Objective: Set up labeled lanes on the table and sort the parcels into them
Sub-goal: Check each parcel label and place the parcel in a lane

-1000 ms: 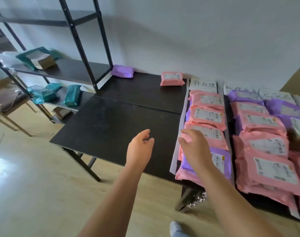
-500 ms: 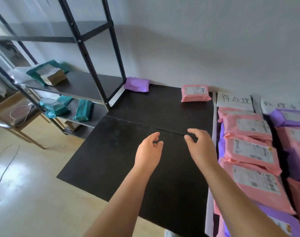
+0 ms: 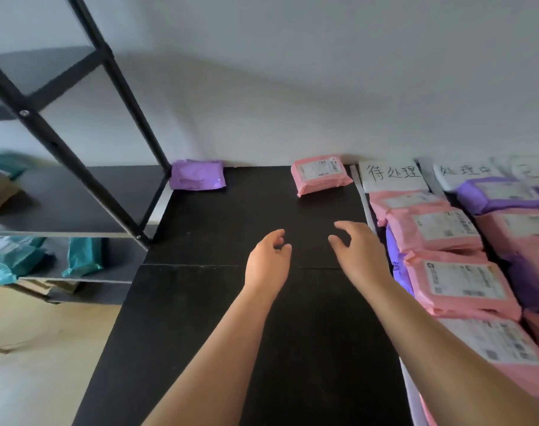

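Left hand (image 3: 266,259) and right hand (image 3: 358,253) hover over the black table (image 3: 225,222), fingers loosely curled, grasping nothing. Lone pink parcel (image 3: 320,173) lies at the table's far edge, purple parcel (image 3: 197,178) at its far-left corner. Sorted parcels (image 3: 455,281) lie in rows along its right side.

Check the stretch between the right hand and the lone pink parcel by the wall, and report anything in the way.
Nothing visible blocks it. The right hand is above the bare table, and only tabletop lies between it and the pink parcel. The lane of sorted parcels lies to the right, off that line.
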`<state>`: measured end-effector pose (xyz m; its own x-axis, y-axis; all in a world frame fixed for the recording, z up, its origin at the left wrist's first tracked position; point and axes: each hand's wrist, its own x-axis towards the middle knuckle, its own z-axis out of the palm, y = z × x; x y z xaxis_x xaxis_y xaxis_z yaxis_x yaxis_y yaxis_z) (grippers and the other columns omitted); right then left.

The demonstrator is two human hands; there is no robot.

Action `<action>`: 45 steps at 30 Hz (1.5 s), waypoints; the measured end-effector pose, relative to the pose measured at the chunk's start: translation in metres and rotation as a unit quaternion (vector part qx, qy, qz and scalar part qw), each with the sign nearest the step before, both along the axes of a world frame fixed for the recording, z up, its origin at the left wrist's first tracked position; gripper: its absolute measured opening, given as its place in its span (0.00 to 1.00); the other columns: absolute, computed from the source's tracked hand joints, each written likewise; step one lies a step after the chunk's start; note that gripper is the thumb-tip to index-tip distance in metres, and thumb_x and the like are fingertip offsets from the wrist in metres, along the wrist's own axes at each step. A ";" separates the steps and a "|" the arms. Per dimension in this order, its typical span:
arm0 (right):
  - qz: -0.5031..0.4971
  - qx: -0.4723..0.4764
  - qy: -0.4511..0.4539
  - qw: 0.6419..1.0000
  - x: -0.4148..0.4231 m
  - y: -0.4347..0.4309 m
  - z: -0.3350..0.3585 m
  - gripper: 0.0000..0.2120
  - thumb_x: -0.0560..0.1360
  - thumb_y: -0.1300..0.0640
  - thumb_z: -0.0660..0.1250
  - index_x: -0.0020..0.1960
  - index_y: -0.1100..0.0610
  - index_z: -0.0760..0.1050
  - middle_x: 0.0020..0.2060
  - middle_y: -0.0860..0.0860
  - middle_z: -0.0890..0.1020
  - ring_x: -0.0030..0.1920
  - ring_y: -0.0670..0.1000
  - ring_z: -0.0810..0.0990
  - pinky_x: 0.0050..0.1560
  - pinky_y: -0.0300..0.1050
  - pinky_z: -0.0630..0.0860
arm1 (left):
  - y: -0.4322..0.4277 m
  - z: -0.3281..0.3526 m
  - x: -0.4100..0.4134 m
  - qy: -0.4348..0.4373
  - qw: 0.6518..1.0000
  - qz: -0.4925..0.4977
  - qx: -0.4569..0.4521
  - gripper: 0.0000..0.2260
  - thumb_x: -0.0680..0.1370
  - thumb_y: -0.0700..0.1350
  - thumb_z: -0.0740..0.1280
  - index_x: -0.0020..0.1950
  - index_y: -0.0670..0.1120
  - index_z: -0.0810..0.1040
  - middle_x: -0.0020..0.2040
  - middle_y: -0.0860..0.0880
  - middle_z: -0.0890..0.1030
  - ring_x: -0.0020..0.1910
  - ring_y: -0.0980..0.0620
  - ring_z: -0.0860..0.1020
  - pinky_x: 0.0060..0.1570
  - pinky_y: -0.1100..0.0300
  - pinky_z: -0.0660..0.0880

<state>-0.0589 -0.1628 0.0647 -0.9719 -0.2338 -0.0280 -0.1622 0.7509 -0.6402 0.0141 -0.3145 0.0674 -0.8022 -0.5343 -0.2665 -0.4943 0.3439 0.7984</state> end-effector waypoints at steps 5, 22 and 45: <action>-0.055 0.040 -0.004 0.998 -0.035 -0.009 -0.007 0.20 0.80 0.53 0.66 0.71 0.54 0.72 0.68 0.53 0.76 0.67 0.54 0.74 0.64 0.49 0.69 | -0.027 -0.007 -0.057 0.004 0.997 -0.071 -0.012 0.20 0.83 0.46 0.63 0.75 0.52 0.69 0.69 0.53 0.76 0.54 0.59 0.76 0.40 0.72 0.68; -0.046 0.154 -0.034 0.986 -0.253 -0.049 -0.074 0.17 0.83 0.50 0.60 0.69 0.54 0.73 0.58 0.53 0.81 0.58 0.56 0.77 0.55 0.50 0.69 | -0.060 -0.077 -0.257 -0.064 0.991 -0.092 -0.072 0.16 0.83 0.44 0.59 0.71 0.49 0.71 0.64 0.49 0.79 0.55 0.50 0.77 0.44 0.60 0.68; -0.156 0.038 -0.077 0.984 -0.240 -0.053 -0.032 0.10 0.75 0.64 0.65 0.48 0.55 0.84 0.47 0.48 0.85 0.51 0.52 0.80 0.58 0.54 0.76 | -0.055 -0.063 -0.213 -0.077 0.996 -0.027 -0.022 0.16 0.82 0.43 0.59 0.70 0.51 0.74 0.58 0.53 0.80 0.38 0.60 0.73 0.31 0.65 0.68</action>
